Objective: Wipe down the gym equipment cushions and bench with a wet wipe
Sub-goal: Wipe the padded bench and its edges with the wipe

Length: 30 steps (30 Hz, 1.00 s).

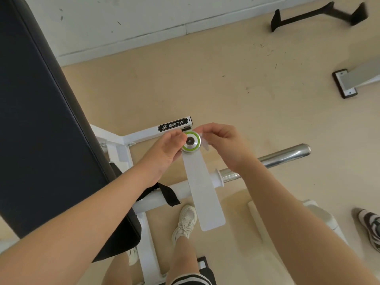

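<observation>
The big cushion (41,124) is black. The frame (141,134) under it is white, with a black label (173,124) that has white letters. The round cap (190,141) is silver with a bright green ring. The flat plate (202,192) below it is white. The wipe (205,144) I pinch is white too. The bar (283,157) is shiny silver. The floor (205,79) is light tan with small dark marks. My shoe (185,221) is cream white. My shorts (191,279) have black and white stripes.
</observation>
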Motion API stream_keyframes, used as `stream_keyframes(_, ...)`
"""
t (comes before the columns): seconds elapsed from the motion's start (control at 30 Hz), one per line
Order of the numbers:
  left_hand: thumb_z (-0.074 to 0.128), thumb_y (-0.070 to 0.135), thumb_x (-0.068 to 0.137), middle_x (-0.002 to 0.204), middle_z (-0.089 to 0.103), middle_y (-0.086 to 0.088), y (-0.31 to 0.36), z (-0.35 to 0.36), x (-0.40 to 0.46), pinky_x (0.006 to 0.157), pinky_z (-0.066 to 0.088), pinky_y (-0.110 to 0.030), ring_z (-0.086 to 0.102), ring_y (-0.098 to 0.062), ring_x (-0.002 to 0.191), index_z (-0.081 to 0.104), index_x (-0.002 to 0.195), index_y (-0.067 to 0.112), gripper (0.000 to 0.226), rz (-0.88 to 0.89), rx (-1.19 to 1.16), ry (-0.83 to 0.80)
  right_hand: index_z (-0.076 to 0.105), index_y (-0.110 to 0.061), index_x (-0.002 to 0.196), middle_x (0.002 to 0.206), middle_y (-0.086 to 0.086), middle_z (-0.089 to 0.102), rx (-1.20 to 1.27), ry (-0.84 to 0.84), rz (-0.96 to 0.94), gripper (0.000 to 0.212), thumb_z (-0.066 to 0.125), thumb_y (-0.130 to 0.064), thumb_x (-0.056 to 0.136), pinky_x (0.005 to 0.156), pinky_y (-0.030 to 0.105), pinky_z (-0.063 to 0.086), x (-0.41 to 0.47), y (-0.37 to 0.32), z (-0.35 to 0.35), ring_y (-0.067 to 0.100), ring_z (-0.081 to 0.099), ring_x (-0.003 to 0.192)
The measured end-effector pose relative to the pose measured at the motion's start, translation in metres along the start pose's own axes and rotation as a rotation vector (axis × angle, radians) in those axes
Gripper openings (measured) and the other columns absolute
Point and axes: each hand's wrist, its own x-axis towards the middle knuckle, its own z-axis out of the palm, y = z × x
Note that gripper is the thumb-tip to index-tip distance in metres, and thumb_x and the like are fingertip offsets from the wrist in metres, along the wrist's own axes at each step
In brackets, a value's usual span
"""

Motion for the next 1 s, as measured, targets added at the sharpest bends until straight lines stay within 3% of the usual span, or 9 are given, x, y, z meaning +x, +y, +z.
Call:
stream_keyframes(0.1,0.059,0.065,0.056,0.127,0.058,-0.002,-0.004,-0.001,0.002,0.109,0.035,-0.032,0.052,-0.009,0.120,0.048,0.128,0.014,0.089,-0.019,-0.026,0.042,0.069,-0.012,0.090,0.091,0.002,0.069,0.019,-0.043,0.043,0.026,0.045,-0.006,0.081,0.085,0.027,0.048,0.010,0.012,0.000,0.015,0.062,0.091)
stream_keyframes(0.17,0.060,0.070,0.057,0.129,0.057,-0.002,-0.006,-0.003,0.003,0.108,0.036,-0.030,0.052,-0.008,0.120,0.047,0.129,0.014,0.093,-0.018,-0.017,0.035,0.068,-0.007,0.095,0.099,0.008,0.067,-0.028,-0.061,0.072,0.023,0.045,-0.007,0.089,0.092,0.031,0.046,0.018,0.020,0.000,0.018,0.061,0.097)
stream_keyframes(0.3,0.032,0.063,0.087,0.133,0.052,-0.007,-0.014,-0.012,0.003,0.106,0.036,-0.031,0.053,-0.015,0.119,0.044,0.129,0.011,0.068,-0.095,-0.201,0.129,0.066,-0.006,0.089,0.092,0.004,0.066,-0.084,-0.145,0.193,0.048,0.023,-0.024,0.102,0.081,0.015,0.045,0.035,0.013,0.001,0.010,0.062,0.088)
stream_keyframes(0.4,0.022,0.054,0.093,0.122,0.056,-0.008,-0.019,-0.026,0.003,0.098,0.039,-0.029,0.056,-0.020,0.111,0.047,0.120,0.014,0.054,-0.132,-0.288,0.250,0.070,-0.006,0.084,0.096,0.006,0.068,-0.098,-0.370,0.248,0.075,0.007,-0.045,0.099,0.082,0.013,0.045,0.049,-0.014,-0.001,0.016,0.059,0.096)
stream_keyframes(0.57,0.019,0.053,0.095,0.100,0.060,0.000,-0.025,-0.041,0.001,0.092,0.040,-0.028,0.059,-0.013,0.093,0.049,0.116,0.017,0.051,-0.152,-0.304,0.338,0.074,-0.005,0.078,0.093,0.002,0.070,-0.285,-0.691,0.087,0.080,0.013,-0.056,0.087,0.089,0.022,0.042,0.048,-0.050,0.014,0.020,0.061,0.098)
stream_keyframes(0.77,0.015,0.054,0.094,0.106,0.061,0.004,-0.028,-0.044,-0.009,0.091,0.041,-0.030,0.060,-0.013,0.098,0.049,0.116,0.022,0.051,-0.149,-0.250,0.274,0.073,-0.014,0.075,0.091,0.001,0.071,-0.476,-0.433,0.138,0.072,0.017,-0.056,0.089,0.095,0.026,0.042,0.048,-0.025,0.012,0.021,0.062,0.099)
stream_keyframes(0.87,0.013,0.054,0.094,0.112,0.060,0.005,-0.025,-0.038,-0.016,0.091,0.041,-0.029,0.059,-0.013,0.101,0.048,0.119,0.023,0.053,-0.139,-0.184,0.205,0.071,-0.010,0.086,0.095,0.006,0.069,-0.540,-0.139,0.258,0.072,0.011,-0.047,0.099,0.096,0.027,0.039,0.044,-0.008,0.012,0.015,0.061,0.092)
stream_keyframes(0.93,0.013,0.052,0.095,0.119,0.057,0.006,-0.019,-0.030,-0.019,0.093,0.040,-0.029,0.057,-0.012,0.106,0.047,0.123,0.024,0.053,-0.109,-0.143,0.157,0.069,-0.005,0.091,0.095,0.009,0.068,-0.322,0.119,0.333,0.077,0.006,-0.048,0.099,0.099,0.030,0.038,0.031,0.000,0.009,0.012,0.061,0.090)
stream_keyframes(1.0,0.012,0.050,0.096,0.130,0.051,0.008,-0.010,-0.021,-0.021,0.097,0.037,-0.028,0.052,-0.011,0.116,0.045,0.130,0.023,0.054,-0.050,-0.076,0.113,0.068,-0.003,0.087,0.095,0.015,0.067,0.131,0.338,0.390,0.083,0.003,-0.053,0.097,0.099,0.032,0.038,0.007,0.003,0.013,0.022,0.062,0.097)
